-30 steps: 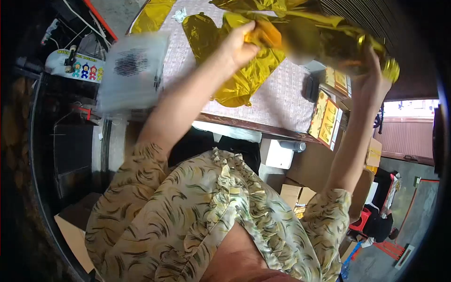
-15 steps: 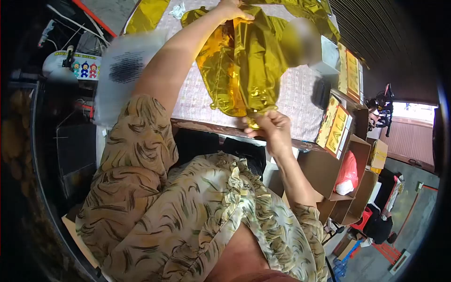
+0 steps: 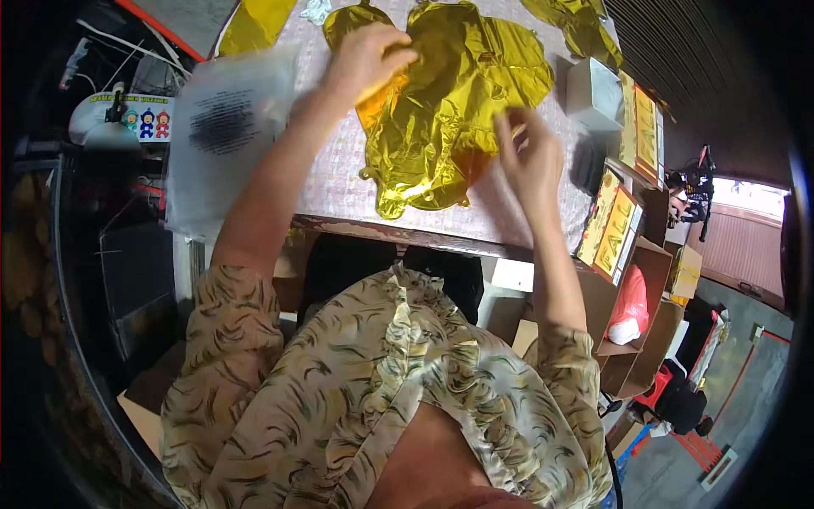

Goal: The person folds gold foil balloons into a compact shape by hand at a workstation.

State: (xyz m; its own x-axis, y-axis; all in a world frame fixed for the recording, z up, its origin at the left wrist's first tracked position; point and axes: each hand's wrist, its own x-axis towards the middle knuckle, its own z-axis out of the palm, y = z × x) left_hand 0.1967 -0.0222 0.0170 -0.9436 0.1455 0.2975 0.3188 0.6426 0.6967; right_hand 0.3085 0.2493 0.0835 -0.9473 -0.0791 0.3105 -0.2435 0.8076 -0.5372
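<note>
A crinkled gold foil balloon (image 3: 449, 102) lies flat on the cloth-covered table (image 3: 326, 182), its small tabbed edges toward me. Over the balloon's left upper part is my left hand (image 3: 369, 64), fingers bent and a gap showing between thumb and fingers; nothing is seen in it. My right hand (image 3: 534, 157) hovers at the balloon's right lower edge, slightly blurred, with its thumb and fingers apart. Neither hand shows a firm hold on the foil.
To the left sits a clear plastic bag (image 3: 225, 119) with dark print. A white box (image 3: 593, 93), a dark object (image 3: 586, 165) and printed cartons (image 3: 610, 225) line the right side. More gold foil (image 3: 259, 21) lies at the far edge. A person (image 3: 678, 399) is in the background.
The balloon has spread out wider to the right. My left hand has come back toward me and left, letting go of the far edge. My right hand has released the near end and risen up and right.
</note>
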